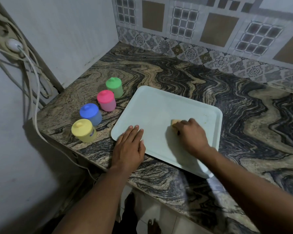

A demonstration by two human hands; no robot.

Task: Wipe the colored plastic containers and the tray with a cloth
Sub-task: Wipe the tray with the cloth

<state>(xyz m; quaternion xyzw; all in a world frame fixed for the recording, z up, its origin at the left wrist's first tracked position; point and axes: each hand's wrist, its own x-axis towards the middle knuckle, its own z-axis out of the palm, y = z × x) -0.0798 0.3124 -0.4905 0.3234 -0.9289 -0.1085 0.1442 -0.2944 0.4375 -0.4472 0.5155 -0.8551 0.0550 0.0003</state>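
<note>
My right hand pinches a small yellowish cloth on the pale blue plastic tray; my left hand lies flat, steadying its edge; wiping underway; next, strokes ahead of my fingers.

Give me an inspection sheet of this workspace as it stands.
Surface: marbled countertop, tray lying flat on it.
Job's things: green container, pink container, blue container and yellow container, lidded, upright, in a row left of the tray; cloth on the tray.
Clutter: nothing seen.
Hands: left hand flat on the tray's near left corner; right hand grips the cloth against the tray.
Cables: white cables hang from a plug on the left wall, beside the countertop's edge.
Surroundings: patterned tiled wall behind.
</note>
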